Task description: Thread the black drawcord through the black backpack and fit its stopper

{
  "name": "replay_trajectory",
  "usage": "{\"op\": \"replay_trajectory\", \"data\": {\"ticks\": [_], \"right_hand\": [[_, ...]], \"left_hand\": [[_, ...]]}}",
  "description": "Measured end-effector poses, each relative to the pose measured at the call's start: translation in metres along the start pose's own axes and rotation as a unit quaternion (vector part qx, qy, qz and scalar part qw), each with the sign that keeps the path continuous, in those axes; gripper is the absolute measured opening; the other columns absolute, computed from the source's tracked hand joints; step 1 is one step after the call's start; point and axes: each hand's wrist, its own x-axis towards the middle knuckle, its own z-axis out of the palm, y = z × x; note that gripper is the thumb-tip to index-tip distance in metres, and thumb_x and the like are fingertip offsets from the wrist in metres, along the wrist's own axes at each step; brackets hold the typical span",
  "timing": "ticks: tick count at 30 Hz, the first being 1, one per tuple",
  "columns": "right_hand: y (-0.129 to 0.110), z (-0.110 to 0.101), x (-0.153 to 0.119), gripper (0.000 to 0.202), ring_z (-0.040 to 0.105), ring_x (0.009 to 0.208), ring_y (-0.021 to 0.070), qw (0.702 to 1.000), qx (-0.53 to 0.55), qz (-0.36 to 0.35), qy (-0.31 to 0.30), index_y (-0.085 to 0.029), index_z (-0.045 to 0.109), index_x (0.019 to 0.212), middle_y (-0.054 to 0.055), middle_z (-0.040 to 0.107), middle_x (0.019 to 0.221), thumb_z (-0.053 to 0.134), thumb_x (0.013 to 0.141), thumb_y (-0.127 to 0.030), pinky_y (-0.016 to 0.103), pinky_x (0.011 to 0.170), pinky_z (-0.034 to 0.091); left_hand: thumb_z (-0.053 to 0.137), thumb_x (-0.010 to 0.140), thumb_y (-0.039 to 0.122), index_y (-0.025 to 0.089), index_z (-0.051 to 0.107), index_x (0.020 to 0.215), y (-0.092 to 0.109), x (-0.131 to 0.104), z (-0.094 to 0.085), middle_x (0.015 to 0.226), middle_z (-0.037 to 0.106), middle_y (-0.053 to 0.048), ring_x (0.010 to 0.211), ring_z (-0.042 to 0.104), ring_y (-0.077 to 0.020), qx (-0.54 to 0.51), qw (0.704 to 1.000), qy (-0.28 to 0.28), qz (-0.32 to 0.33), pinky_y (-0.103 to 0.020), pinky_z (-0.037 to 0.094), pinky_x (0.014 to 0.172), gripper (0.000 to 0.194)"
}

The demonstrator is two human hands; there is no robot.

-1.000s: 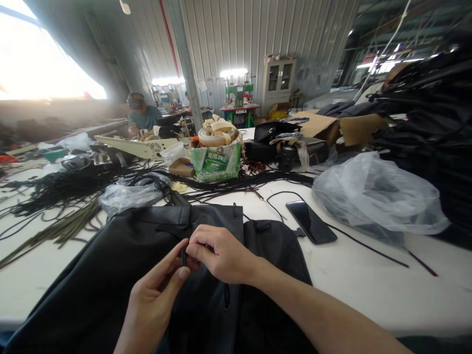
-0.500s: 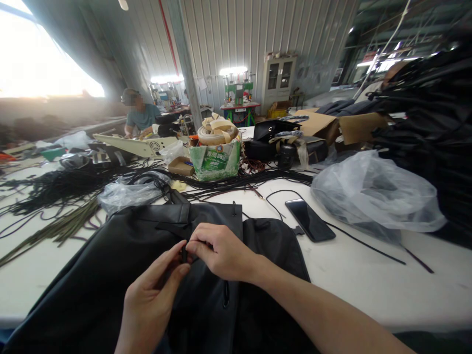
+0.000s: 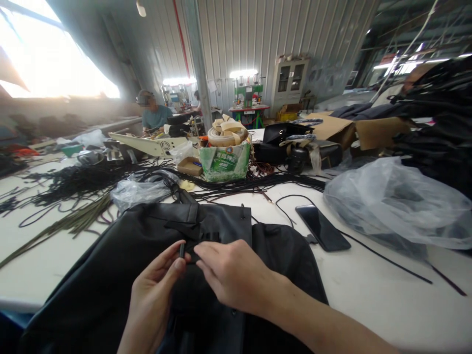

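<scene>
head view is showing the left hand [image 3: 155, 295] pinching a small black tube-shaped cord end [image 3: 181, 250] between thumb and forefinger, directly over the black leather bag [image 3: 110, 275] lying flat on the white worktable [image 3: 368, 290]. the right hand [image 3: 232, 278] is curling its fingers, tips pressing a black strap fitting [image 3: 202, 237] on the bag's front; whether it is gripping anything cannot be told. risk, as judged: the cord end is sitting only at the fingertips and could be slipping out, and the limp leather could be shifting under the pressing fingers. both forearms are reaching forward, wrists low. a black smartphone [image 3: 322, 227] is lying just beside the bag.
</scene>
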Motion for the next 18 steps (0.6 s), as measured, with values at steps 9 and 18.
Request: {"op": "replay_trajectory", "data": {"ticks": [9, 18], "right_hand": [[0.014, 0.008, 0.004, 0.009, 0.079, 0.083, 0.0217, 0.992, 0.100, 0.043, -0.070, -0.022, 0.080, 0.095, 0.003, 0.084, 0.090, 0.077, 0.098, -0.015, 0.026, 0.071, 0.050], [0.004, -0.021, 0.007, 0.022, 0.071, 0.072, 0.0155, 0.966, 0.248, 0.078, -0.008, -0.020, 0.082, 0.109, -0.001, 0.076, 0.079, 0.060, 0.111, -0.021, 0.023, 0.069, 0.049]], "left_hand": [[0.110, 0.062, 0.038, 0.019, 0.087, 0.122, -0.012, 0.002, 0.000, 0.097, 0.084, -0.011, 0.075, 0.074, -0.0140, -0.080, 0.996, -0.015, -0.034, -0.020, 0.066, 0.072, 0.067], [0.110, 0.060, 0.046, 0.016, 0.089, 0.109, -0.020, -0.001, -0.004, 0.092, 0.080, -0.011, 0.077, 0.072, -0.0168, -0.128, 0.989, -0.041, -0.066, -0.021, 0.064, 0.065, 0.061]]}}
